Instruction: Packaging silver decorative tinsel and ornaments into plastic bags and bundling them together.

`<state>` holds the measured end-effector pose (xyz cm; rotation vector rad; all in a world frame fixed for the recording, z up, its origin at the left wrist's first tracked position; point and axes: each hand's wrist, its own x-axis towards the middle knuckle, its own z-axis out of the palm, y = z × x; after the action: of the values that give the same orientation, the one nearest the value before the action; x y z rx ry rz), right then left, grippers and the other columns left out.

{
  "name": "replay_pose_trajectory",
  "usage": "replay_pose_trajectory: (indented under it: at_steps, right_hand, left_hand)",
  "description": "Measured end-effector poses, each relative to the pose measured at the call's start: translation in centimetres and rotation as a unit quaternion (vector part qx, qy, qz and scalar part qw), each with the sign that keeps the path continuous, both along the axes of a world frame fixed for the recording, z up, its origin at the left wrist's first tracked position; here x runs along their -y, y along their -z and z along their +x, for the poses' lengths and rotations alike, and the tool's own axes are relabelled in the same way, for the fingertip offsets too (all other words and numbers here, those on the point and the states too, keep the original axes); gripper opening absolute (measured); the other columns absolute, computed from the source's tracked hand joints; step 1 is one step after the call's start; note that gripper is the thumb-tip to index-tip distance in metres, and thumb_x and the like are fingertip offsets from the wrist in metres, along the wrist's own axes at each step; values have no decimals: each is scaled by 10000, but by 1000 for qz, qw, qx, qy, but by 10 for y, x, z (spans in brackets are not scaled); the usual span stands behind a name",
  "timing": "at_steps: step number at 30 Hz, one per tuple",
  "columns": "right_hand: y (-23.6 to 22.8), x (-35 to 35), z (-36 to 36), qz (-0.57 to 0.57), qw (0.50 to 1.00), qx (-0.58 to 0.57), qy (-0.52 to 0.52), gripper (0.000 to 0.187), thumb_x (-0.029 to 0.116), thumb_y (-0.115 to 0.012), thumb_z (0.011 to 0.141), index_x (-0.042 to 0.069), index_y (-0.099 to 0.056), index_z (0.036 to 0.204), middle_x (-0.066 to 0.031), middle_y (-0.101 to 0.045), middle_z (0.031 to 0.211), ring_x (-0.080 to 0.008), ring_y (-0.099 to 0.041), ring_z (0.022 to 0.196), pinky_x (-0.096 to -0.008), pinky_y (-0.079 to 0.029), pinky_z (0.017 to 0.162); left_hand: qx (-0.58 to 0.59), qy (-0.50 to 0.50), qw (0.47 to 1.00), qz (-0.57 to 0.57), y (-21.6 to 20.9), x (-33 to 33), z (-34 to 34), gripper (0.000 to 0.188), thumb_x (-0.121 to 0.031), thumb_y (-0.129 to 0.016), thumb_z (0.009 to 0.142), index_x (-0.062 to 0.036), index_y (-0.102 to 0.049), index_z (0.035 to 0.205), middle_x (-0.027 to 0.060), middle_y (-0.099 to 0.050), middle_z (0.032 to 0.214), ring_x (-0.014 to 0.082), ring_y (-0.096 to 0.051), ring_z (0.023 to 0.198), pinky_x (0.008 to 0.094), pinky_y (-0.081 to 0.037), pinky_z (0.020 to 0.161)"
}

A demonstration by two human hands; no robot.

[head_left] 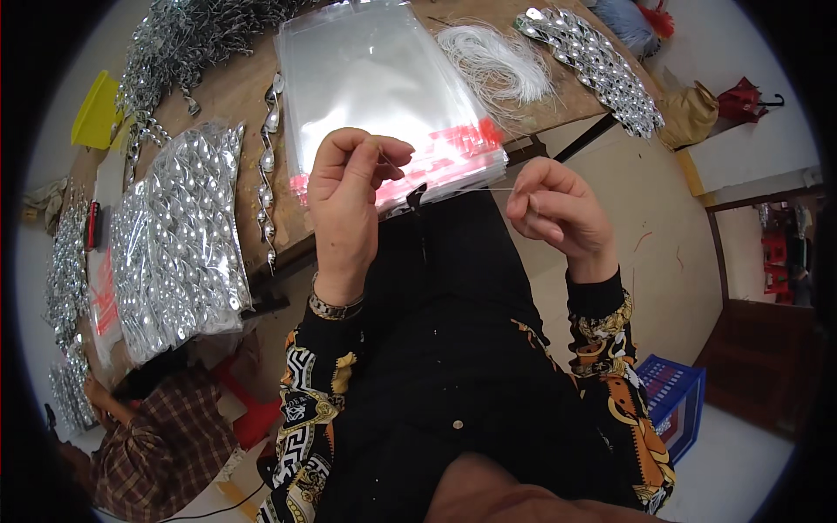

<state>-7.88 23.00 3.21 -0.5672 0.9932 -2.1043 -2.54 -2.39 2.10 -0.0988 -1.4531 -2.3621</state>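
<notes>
Over the near edge of the table, my left hand (347, 196) is closed in a pinch, with a short bit of thin string showing at its fingertips. To its right, my right hand (562, 209) pinches the end of a thin white string (479, 189). That string runs taut and level from the right fingers toward a small black piece (417, 196) between the hands, whose kind I cannot make out. Under and behind the left hand lies a stack of clear plastic bags (357, 78) with red-printed edges. A single twisted silver strand (267, 174) lies left of the stack.
A bundle of white string (501, 65) and silver twisted ornaments (597, 65) lie at the far right of the table (253, 74). Bagged silver ornaments (179, 244) and a yellow container (94, 111) are at left. A co-worker in plaid (161, 444) sits lower left; a blue crate (671, 392) stands right.
</notes>
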Motion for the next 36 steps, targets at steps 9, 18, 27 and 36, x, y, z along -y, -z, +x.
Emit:
replay_pose_trajectory:
  at_steps: [9, 18, 27, 36]
  right_hand:
    - [-22, 0, 2, 107, 973, -170, 111, 186, -62, -503, 910, 15, -586, 1058, -183, -711, 984, -29, -396, 468, -182, -340, 474]
    - [-42, 3, 7, 117, 940, -253, 198, 100, -7, -553, 939, 3, -621, 1011, -153, -702, 918, -50, -441, 542, -189, -378, 536]
    - [-50, 38, 20, 177, 915, -254, 257, 105, -24, -637, 907, -8, -682, 1000, -52, -670, 887, -69, -540, 684, -201, -425, 629]
    - [-43, 58, 22, 205, 925, -239, 214, 243, 7, -638, 926, -18, -669, 1166, -4, -632, 859, -48, -544, 714, -186, -421, 625]
  left_hand:
    - [-43, -12, 999, -14, -20, 1, 9, 89, -96, -494, 1043, -32, -554, 1058, 113, -695, 922, 175, -665, 826, 278, -512, 750]
    - [-45, -2, 999, 14, -28, 2, 12, 66, -79, -512, 1032, -37, -563, 1029, 55, -630, 814, 123, -613, 728, 225, -437, 617]
    - [7, 69, 997, -17, -31, -12, 15, 69, -68, -565, 999, -30, -599, 1046, 22, -634, 796, 73, -568, 669, 199, -421, 594]
    - [31, 119, 992, 3, -32, -18, 13, 273, -59, -568, 983, -27, -525, 1251, 14, -617, 787, 56, -557, 665, 178, -420, 587]
